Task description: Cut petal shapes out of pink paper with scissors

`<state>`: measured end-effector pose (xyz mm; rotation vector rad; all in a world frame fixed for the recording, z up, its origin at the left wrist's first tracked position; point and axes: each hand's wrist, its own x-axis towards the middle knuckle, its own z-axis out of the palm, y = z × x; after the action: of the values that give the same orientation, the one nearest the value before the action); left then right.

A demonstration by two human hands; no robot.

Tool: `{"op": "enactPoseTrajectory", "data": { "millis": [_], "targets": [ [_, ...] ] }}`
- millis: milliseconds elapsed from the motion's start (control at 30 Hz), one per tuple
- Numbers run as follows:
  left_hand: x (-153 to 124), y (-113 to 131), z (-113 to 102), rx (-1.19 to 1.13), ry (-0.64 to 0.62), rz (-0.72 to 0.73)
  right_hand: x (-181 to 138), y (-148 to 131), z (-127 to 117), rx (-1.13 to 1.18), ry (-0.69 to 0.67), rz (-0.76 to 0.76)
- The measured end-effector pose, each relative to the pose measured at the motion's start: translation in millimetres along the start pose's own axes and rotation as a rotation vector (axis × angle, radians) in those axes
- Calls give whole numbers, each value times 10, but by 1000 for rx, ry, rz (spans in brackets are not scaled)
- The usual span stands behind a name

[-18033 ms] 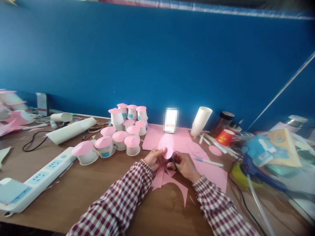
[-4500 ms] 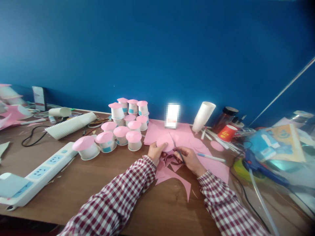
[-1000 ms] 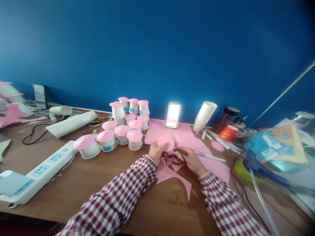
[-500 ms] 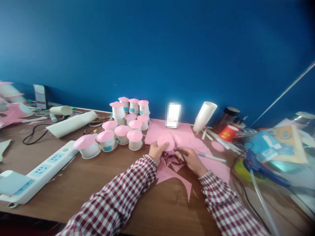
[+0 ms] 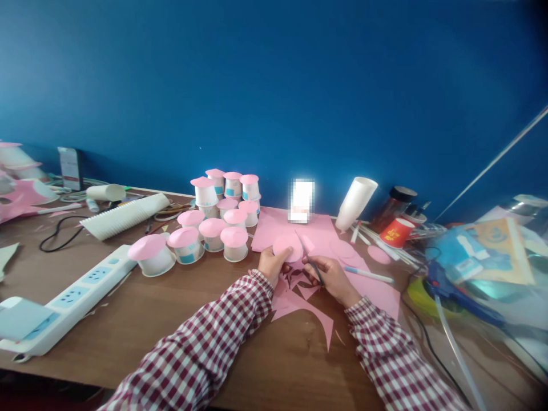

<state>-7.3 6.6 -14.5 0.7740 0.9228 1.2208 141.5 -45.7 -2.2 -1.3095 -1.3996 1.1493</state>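
Note:
My left hand [image 5: 274, 266] pinches a round pink paper disc [image 5: 286, 248] at its lower edge, thumb on top. Scissors [image 5: 314, 268] with dark handles are in my right hand [image 5: 333, 276], fingers closed around them, the blades pointing up and away along the disc's right edge. Below both hands lie curved pink paper offcuts [image 5: 306, 314]. Behind the disc, pink sheets [image 5: 268, 228] are spread on the table, with loose pink discs [image 5: 343, 249] on them to the right. A white marker [image 5: 369, 275] rests beside my right hand.
Several paper cups with pink tops [image 5: 185, 244] stand left of my hands. A white power strip [image 5: 72, 297] lies nearer me. To the right are stacked white cups [image 5: 356, 203], a red cup [image 5: 397, 233] and a blue glue gun [image 5: 462, 295] with its cord. A blurred bright screen [image 5: 302, 200] stands behind.
The disc and the fingers of my left hand have shifted very slightly. My right hand with the scissors has hardly moved, and everything else looks the same.

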Motion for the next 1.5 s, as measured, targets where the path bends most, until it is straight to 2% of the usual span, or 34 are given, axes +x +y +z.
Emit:
{"op": "enactPoseTrajectory", "data": {
  "millis": [733,1500],
  "targets": [
    [-3,-35,-33,107,-88,43,-9,-21,9,-14,6,-12],
    [-7,-25,-23,99,-44,29,2,10,-19,11,-13,-13]
  ]
}}
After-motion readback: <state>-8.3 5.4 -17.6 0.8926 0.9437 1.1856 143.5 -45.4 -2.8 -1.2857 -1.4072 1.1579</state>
